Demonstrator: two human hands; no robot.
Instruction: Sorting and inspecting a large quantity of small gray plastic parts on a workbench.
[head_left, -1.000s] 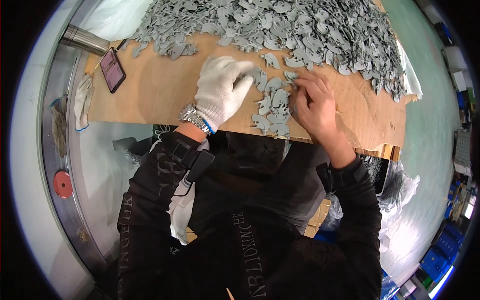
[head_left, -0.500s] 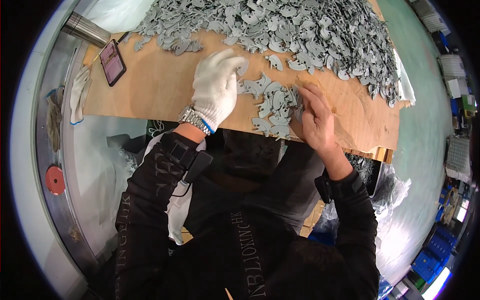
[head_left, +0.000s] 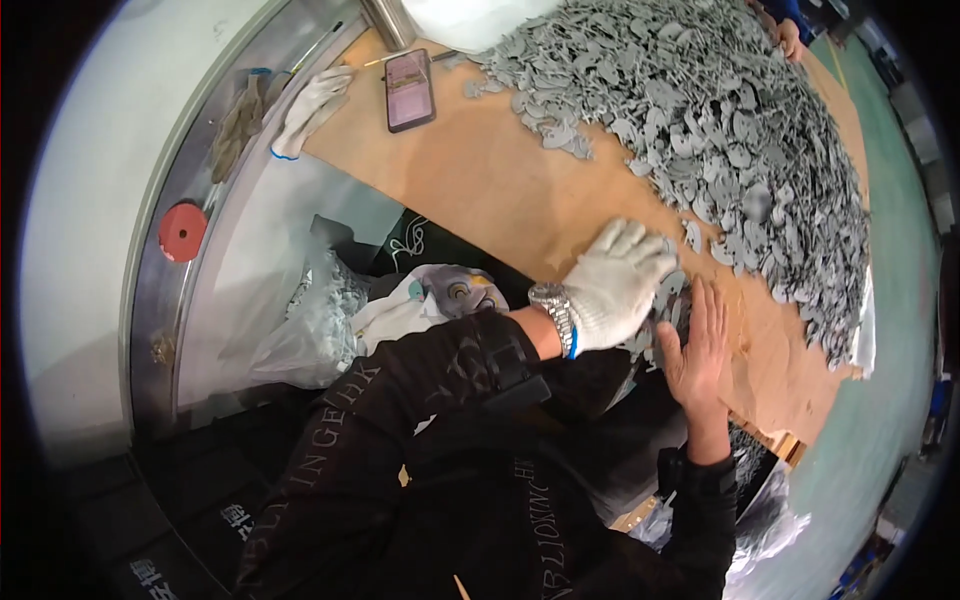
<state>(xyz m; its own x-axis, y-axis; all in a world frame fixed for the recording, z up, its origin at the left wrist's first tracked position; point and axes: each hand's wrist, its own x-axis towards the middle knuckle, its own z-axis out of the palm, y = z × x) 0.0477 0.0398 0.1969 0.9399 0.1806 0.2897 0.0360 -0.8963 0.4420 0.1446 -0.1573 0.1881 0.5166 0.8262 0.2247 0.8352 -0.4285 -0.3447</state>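
My left hand (head_left: pixel 618 288), in a white knit glove, lies with its fingers stretched over the near edge of the wooden table (head_left: pixel 460 190). Its fingertips reach a small cluster of flat grey curved parts (head_left: pixel 672 296), partly hidden under the glove. On the other side of that cluster my right hand (head_left: pixel 700 345), bare, rests on its edge with fingers extended and thumb apart. The cluster sits between both palms, and some of its parts are at the table's edge. Nothing shows gripped in either hand.
A large heap of similar grey parts (head_left: pixel 700 130) covers the table's far right. A phone (head_left: pixel 409 92), a metal flask (head_left: pixel 388 22) and a white glove (head_left: pixel 312 108) lie at the left. A co-worker's hand (head_left: pixel 790 40) is beside the heap. A plastic bag (head_left: pixel 320 320) hangs below.
The view has swung to the left. My left hand has come across to the cluster, close to my right hand, and its fingers have straightened. The cluster looks more bunched together.
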